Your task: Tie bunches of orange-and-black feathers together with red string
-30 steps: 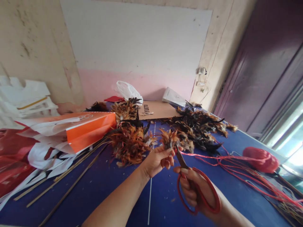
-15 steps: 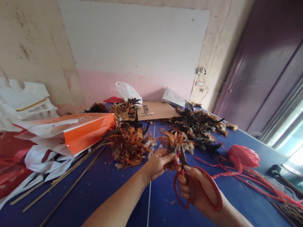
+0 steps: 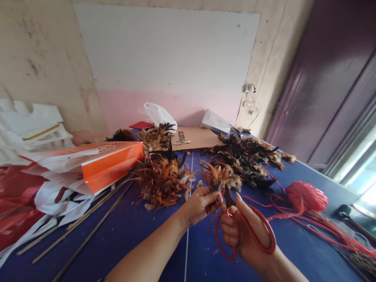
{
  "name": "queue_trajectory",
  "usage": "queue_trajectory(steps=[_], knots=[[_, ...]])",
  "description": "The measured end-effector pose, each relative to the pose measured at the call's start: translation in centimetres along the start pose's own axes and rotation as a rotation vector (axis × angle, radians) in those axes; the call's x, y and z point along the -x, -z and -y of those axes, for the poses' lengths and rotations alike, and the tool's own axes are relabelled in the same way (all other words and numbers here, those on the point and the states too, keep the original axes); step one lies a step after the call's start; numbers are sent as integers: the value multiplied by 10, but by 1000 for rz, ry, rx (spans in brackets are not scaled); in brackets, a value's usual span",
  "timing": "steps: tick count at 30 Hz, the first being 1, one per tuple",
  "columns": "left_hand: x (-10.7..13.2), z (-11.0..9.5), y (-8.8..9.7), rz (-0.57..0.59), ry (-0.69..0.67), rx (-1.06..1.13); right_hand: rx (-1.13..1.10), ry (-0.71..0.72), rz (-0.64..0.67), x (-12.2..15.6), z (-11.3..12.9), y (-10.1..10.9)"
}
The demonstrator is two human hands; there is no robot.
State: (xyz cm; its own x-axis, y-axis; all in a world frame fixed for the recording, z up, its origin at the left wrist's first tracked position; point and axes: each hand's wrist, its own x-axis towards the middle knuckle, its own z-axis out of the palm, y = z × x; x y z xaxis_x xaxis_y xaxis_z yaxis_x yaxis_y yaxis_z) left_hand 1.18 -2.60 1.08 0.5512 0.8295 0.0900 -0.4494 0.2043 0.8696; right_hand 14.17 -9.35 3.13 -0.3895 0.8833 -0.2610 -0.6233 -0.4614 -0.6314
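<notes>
Holding feather bundle [image 3: 219,178] upright, scissors [image 3: 228,200] — blades up

Twine ball [image 3: 306,197] right of feather piles [image 3: 163,177]

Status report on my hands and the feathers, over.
Left hand gripping feather bundle. Right hand holding red scissors, blades at bundle's base. Red twine ball apart, right.

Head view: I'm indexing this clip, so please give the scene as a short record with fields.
Left hand: pinches a feather bundle at its base
Right hand: grips red scissors, blades by the bundle's base
Table: blue, littered with small bits
Near: feather piles behind the hands, red twine ball to the right, orange bag and sticks to the left
</notes>
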Motion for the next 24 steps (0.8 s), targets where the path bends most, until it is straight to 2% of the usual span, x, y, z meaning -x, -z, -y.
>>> queue_trajectory(steps=[8, 14, 17, 21, 24], knots=[[2, -2, -1, 35, -24, 4, 95, 16, -2, 8, 1, 9], [1, 2, -1, 50, 74, -48, -51, -79, 76, 9, 6, 7], [1, 2, -1, 35, 66, -32, -88, -62, 77, 11, 4, 7], [2, -1, -2, 84, 2, -39, -70, -25, 78, 16, -1, 14], [2, -1, -5, 91, 8, -72, -73, -18, 42, 18, -2, 15]])
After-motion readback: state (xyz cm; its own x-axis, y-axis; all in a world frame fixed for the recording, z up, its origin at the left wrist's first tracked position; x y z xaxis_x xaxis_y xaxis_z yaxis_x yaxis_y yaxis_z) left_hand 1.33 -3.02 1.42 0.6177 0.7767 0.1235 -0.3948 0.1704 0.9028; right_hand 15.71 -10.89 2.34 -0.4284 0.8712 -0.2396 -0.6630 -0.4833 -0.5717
